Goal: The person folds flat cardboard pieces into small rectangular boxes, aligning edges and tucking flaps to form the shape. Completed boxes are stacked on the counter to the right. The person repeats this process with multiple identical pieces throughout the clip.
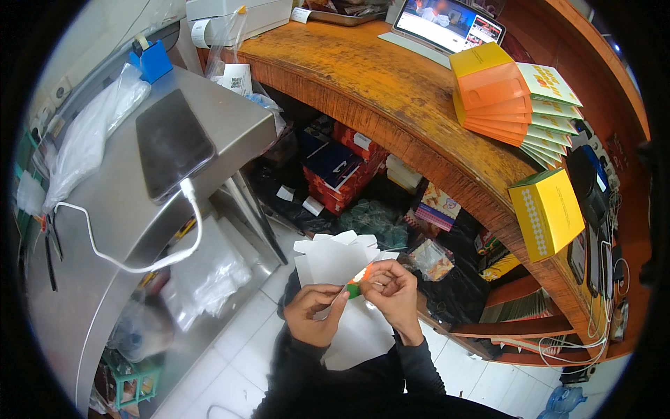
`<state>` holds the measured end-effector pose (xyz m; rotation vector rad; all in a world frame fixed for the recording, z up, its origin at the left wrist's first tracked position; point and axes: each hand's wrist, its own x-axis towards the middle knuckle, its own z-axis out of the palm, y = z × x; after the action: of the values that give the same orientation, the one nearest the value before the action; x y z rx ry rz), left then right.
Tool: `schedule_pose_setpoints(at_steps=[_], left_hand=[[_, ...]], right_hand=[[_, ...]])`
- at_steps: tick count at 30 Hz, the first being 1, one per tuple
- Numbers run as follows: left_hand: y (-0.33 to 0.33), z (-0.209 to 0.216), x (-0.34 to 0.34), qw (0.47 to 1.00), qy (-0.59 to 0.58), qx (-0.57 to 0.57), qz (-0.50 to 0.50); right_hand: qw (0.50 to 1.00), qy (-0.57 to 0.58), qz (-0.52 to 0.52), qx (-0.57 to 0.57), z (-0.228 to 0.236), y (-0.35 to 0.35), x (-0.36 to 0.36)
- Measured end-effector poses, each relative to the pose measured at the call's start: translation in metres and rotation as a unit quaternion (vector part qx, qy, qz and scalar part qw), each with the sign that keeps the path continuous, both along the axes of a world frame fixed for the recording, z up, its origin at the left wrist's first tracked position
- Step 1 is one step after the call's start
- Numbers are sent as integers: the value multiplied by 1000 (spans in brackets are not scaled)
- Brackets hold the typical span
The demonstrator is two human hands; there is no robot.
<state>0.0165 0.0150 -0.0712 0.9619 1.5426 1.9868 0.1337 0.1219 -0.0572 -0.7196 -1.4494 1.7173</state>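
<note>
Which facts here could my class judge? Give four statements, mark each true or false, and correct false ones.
1. The left hand and right hand both hold the small orange-and-green piece. True.
2. The phone at left has no cable. False: the phone has a white cable plugged in.
3. The lit screen stands on the desk. True.
4. The single yellow box stands on the floor. False: the yellow box is on the desk.

Light is gleaming on the metal bench [234, 129], shadow is darkening the space under the wooden bench [335, 59], and straight edges are bending toward the black rim
</note>
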Motion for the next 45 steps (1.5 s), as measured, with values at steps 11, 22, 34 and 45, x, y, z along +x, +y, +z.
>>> schedule_pose_setpoints(at_steps=[11,22,34,45], left_hand=[[-5,22,5,998,-30,58,21],[-22,53,-13,997,72,3,0],[-18,50,1,995,59,46,71],[-23,70,-18,992,-116,-6,-42]], right_hand=[[972,33,-120,199,13,-29,-18],[914,-73,-152,368,24,-63,-19],[910,-60,-112,394,28,-78,-33],[976,-21,63,207,51,-75,-12]])
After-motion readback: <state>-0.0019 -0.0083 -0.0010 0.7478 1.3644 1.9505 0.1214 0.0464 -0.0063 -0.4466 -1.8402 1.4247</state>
